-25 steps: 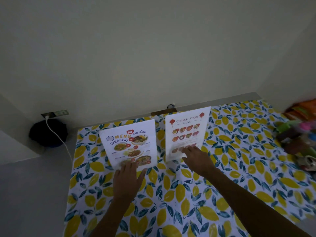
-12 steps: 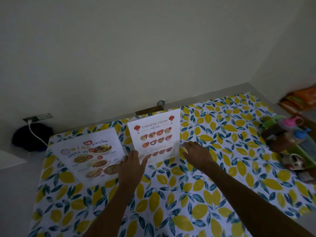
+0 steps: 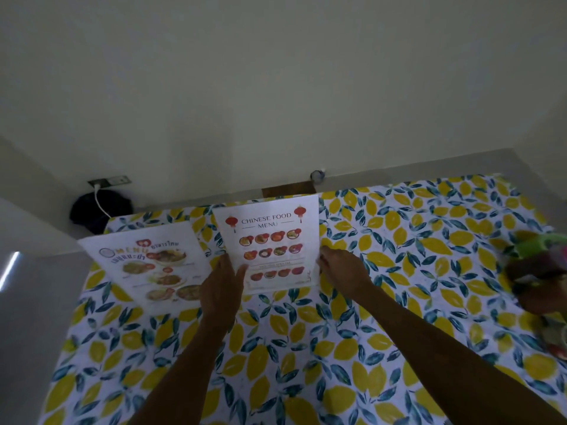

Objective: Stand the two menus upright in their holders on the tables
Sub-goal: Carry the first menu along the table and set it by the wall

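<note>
Two menus are on a table covered with a lemon-print cloth (image 3: pixel 399 271). The Chinese food menu (image 3: pixel 273 240) stands near the far edge, facing me. My left hand (image 3: pixel 222 286) holds its lower left edge, thumb on the front. My right hand (image 3: pixel 342 268) grips its lower right edge with the fingertips. The Thai menu (image 3: pixel 150 265) is to the left, tilted back with nothing touching it. I cannot make out either holder.
A basket of bottles and condiments (image 3: pixel 540 271), blurred, sits at the right table edge. Behind the table is a plain wall with a socket and white cable (image 3: pixel 109 181) above a dark object (image 3: pixel 98 210). A brown wooden piece (image 3: pixel 288 190) shows behind the Chinese menu.
My left hand left the Thai menu and moved right to the Chinese menu's left edge. My right hand shifted from that menu's front to its right edge. The Thai menu now leans back more.
</note>
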The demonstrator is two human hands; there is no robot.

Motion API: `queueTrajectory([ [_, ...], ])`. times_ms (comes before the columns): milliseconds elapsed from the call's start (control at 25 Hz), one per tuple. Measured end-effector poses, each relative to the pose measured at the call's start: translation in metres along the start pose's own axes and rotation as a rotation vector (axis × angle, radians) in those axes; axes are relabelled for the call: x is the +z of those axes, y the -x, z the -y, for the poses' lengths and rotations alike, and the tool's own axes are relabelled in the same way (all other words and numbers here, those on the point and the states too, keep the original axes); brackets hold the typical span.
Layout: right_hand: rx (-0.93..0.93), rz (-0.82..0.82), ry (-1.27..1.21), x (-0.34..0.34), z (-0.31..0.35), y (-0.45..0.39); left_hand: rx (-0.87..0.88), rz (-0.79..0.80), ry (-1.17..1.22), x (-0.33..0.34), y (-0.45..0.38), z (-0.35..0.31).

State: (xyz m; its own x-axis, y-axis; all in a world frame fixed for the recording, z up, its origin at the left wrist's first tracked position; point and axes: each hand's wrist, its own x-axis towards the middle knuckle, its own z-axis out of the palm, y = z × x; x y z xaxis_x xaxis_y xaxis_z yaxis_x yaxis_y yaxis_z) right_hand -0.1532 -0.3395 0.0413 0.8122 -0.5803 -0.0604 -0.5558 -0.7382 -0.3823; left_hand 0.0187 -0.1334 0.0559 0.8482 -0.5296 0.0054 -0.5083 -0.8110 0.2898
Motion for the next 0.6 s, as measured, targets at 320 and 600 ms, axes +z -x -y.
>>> queueTrajectory([
  [320, 0.087, -0.112, 0.054, -0.038, -0.013, 0.025, 0.155, -0.029, -0.035, -0.019, 0.002, -0.028],
  [600, 0.289, -0.248, 0.125, -0.092, -0.042, 0.069, 0.366, -0.019, 0.035, -0.026, 0.001, -0.092],
])
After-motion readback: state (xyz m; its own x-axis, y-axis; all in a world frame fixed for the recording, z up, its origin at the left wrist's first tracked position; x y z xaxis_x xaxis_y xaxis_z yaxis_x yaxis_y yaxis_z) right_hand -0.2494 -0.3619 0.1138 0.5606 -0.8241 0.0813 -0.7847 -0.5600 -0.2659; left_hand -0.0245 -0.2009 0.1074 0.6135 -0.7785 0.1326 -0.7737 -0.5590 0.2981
